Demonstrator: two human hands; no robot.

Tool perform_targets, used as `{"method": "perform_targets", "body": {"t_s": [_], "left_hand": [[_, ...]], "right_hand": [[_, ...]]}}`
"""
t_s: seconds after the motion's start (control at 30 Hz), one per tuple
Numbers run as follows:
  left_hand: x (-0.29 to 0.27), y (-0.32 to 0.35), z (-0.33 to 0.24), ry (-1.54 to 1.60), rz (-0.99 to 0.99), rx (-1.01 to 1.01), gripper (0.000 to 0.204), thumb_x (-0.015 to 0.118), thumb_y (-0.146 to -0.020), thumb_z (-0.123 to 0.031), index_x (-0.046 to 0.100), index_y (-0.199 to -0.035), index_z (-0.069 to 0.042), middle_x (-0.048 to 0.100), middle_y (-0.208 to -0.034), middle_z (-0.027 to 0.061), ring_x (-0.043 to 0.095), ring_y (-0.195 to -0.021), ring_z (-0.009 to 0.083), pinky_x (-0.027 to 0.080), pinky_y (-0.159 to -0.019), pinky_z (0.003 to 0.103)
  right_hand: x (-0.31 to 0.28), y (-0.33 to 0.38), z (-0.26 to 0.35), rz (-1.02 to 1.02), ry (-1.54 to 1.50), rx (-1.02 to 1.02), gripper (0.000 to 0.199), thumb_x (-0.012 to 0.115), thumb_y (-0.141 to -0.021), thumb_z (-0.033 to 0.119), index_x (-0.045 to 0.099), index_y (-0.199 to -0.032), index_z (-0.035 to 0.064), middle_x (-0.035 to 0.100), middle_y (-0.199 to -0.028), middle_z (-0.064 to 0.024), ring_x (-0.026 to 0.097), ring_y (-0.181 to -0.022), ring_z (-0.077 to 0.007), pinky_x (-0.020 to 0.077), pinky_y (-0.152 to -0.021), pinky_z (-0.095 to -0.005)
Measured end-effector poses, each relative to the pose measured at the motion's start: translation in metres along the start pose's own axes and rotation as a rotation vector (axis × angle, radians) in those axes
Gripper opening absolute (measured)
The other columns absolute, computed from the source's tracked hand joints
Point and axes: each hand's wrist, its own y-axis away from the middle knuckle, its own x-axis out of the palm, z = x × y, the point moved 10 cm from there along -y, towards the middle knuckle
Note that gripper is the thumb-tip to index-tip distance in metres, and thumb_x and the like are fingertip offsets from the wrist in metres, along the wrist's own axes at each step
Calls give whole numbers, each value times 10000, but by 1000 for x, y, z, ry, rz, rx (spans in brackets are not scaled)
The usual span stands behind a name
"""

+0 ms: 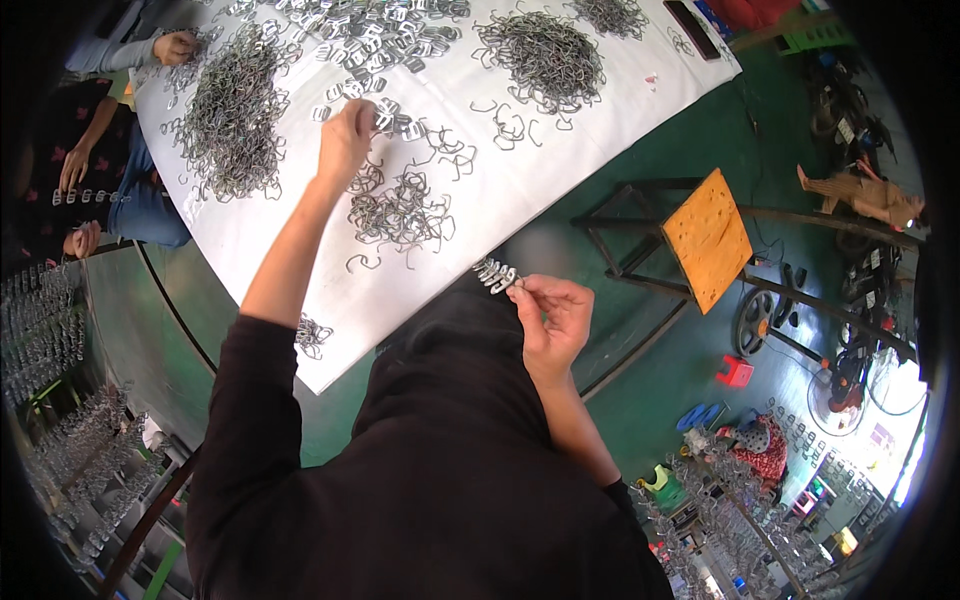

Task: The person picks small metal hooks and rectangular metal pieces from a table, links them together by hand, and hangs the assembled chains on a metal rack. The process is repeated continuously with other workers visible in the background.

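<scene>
My left hand (347,138) reaches far over the white table sheet (560,150) and pinches small flat metal buckles (385,112) at the edge of a scattered heap. My right hand (553,315) stays close to my body and holds a short stacked row of metal clips (496,273) between its fingertips. Between my hands lies a loose pile of bent wire hooks (400,213). My black sleeves and dark top fill the lower middle of the view.
Larger heaps of wire hooks (230,115) (545,55) and buckles (385,35) cover the sheet. Other people sit at the far left, one hand (175,46) at the hooks. An orange-topped metal stool (708,238) stands right on the green floor. Racks of strung metal parts (60,400) line the left.
</scene>
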Motion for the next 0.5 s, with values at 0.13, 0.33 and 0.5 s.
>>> {"method": "perform_targets", "body": {"t_s": [0.13, 0.33, 0.5], "left_hand": [[34, 80, -66, 551, 321, -266, 145, 575, -938, -107, 632, -1013, 4, 668, -770, 51, 627, -695, 100, 504, -651, 258], [26, 144, -172, 725, 450, -251, 112, 612, -907, -14, 611, -1007, 37, 671, -892, 54, 603, -719, 71, 494, -594, 214], [9, 149, -199, 528, 369, -117, 115, 639, -852, 27, 642, -966, 17, 680, -907, 61, 606, -707, 108, 505, -634, 235]], "right_hand": [[6, -2, -8, 41, 74, 37, 289, 630, -831, -129, 453, -1031, -18, 626, -964, -141, 663, -832, -161, 570, -734, -259], [16, -7, -12, 60, 132, 34, 226, 621, -855, -98, 476, -1009, -18, 638, -960, -123, 672, -816, -151, 568, -723, -255], [16, -11, -3, 42, 192, -49, 192, 639, -857, -68, 502, -980, -17, 666, -936, -119, 675, -774, -126, 566, -673, -238]]}}
